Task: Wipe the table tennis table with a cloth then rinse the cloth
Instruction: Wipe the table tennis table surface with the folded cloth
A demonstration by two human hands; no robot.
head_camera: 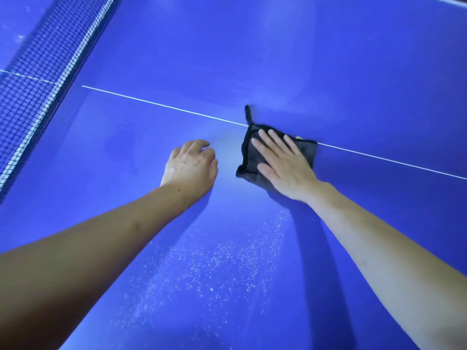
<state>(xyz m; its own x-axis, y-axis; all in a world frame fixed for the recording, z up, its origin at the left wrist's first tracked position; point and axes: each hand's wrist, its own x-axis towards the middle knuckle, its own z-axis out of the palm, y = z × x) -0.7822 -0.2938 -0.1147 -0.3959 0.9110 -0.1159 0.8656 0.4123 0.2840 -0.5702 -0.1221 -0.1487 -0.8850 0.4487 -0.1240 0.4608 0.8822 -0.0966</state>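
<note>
A blue table tennis table (303,59) fills the view, crossed by a thin white centre line (164,105). A dark grey cloth (249,157) with a black hem and a small hanging loop lies flat on the table, right on that line. My right hand (283,162) presses flat on the cloth with straight, spread fingers. My left hand (190,165) rests on the bare table just left of the cloth, fingers curled down onto the surface and holding nothing.
The black net (43,72) with its white top band runs diagonally along the left side. Fine white specks (214,261) are scattered on the table between my forearms.
</note>
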